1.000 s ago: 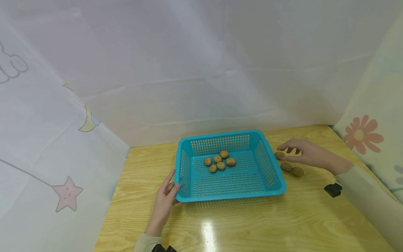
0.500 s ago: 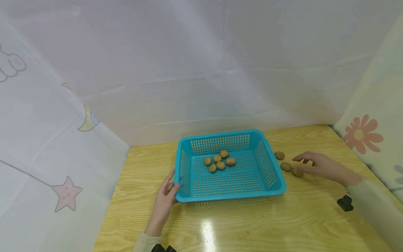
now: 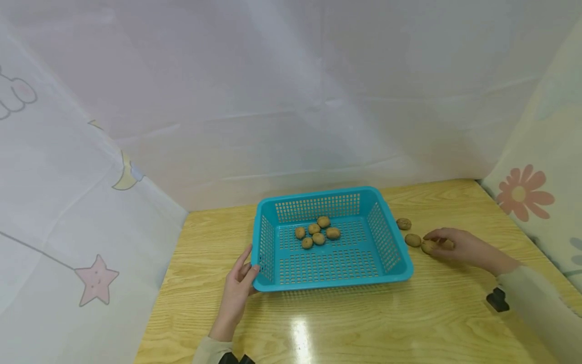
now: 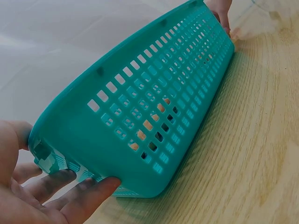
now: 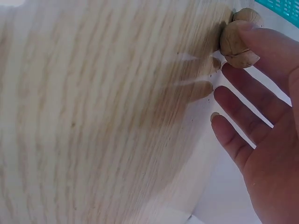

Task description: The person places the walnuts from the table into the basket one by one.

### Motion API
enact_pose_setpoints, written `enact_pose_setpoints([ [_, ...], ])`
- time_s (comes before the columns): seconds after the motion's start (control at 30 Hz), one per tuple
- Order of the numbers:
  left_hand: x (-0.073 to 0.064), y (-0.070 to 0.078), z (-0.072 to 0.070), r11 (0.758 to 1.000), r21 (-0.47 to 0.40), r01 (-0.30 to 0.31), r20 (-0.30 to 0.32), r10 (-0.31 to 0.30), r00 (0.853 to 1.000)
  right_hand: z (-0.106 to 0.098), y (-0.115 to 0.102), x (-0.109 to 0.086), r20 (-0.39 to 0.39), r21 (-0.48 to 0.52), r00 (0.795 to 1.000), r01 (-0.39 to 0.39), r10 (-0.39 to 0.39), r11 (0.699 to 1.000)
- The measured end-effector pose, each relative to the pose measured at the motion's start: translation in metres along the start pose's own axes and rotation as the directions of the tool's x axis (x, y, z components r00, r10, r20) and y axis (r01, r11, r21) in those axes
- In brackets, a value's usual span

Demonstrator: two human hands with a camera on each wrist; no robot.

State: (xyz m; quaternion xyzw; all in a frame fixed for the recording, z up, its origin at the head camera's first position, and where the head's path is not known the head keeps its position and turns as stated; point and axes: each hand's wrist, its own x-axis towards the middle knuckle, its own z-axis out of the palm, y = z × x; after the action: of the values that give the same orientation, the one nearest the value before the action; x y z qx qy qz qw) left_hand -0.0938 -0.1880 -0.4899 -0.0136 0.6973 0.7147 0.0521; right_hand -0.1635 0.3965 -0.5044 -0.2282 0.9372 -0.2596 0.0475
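Observation:
A blue plastic basket with perforated walls stands on the table, several walnuts lying on its floor. My left hand holds its near left corner; in the left wrist view the thumb is at the rim and the fingers lie against the outside. To the right of the basket, my right hand pinches a walnut that is low at the table. The right wrist view shows the thumb on this walnut, with another walnut just behind it.
Two more walnuts, one farther back and one nearer, lie between the basket's right wall and my right hand. The wooden table meets a pale cloth backdrop behind and on both sides.
My right hand has moved from the rear walnut toward the right and nearer to me, and its fingers have come down around the rightmost walnut. The left hand and basket stay in place.

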Motion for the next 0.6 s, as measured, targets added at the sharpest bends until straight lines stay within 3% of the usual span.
enact_pose_setpoints([
  [0.27,0.000,0.001,0.000,1.000,0.006,-0.014,0.009,0.014,1.000,-0.003,-0.003,-0.001,0.029,-0.005,0.998,-0.056,0.056,0.998],
  [0.6,0.000,0.002,0.000,1.000,-0.003,-0.009,0.011,0.009,1.000,-0.021,-0.023,-0.006,-0.051,-0.054,0.998,-0.048,0.045,0.997],
])
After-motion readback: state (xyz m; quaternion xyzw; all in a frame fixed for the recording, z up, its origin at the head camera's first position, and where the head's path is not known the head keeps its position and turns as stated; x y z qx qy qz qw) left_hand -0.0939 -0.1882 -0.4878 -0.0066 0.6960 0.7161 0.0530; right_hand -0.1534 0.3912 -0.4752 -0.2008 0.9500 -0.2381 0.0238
